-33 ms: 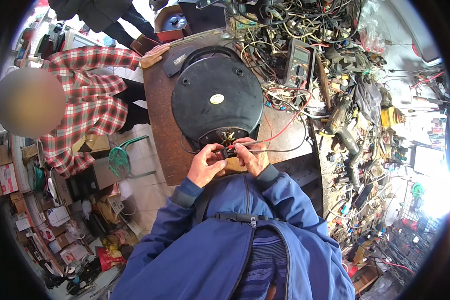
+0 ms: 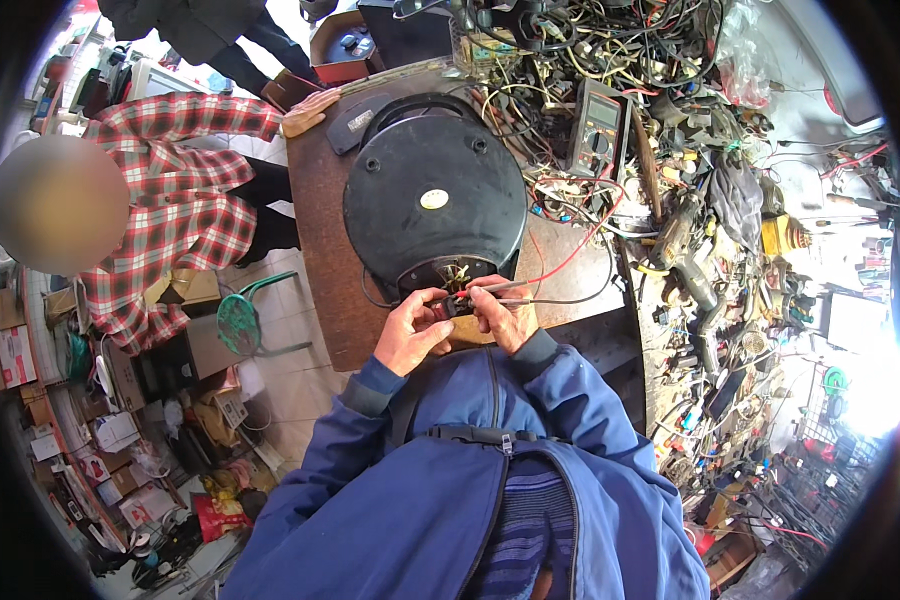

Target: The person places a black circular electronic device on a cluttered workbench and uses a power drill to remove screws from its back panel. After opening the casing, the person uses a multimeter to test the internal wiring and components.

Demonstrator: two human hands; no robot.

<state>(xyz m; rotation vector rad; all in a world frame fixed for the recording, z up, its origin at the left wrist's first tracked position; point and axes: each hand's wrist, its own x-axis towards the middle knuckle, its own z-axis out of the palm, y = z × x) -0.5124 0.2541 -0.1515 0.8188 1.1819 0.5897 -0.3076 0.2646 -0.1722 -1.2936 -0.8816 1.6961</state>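
Note:
A round black appliance (image 2: 433, 200) lies bottom-up on the wooden table, its handle end pointing toward me. Light-coloured wires (image 2: 454, 273) stick out of an opening at that end. Just below the opening, my left hand (image 2: 411, 331) pinches a small dark component (image 2: 450, 305). My right hand (image 2: 506, 315) grips the multimeter probes (image 2: 510, 291), with their tips close to that component; whether they touch it is too small to tell. Red and black leads run from the probes toward a grey multimeter (image 2: 600, 128) lying beyond the table's right side.
Tangled cables (image 2: 560, 50) and a heap of tools and parts (image 2: 700, 300) crowd the right side. A person in a plaid shirt (image 2: 185, 180) stands at the left, one hand (image 2: 310, 110) on the table (image 2: 320, 250). A green stool (image 2: 240, 322) stands on the floor at left.

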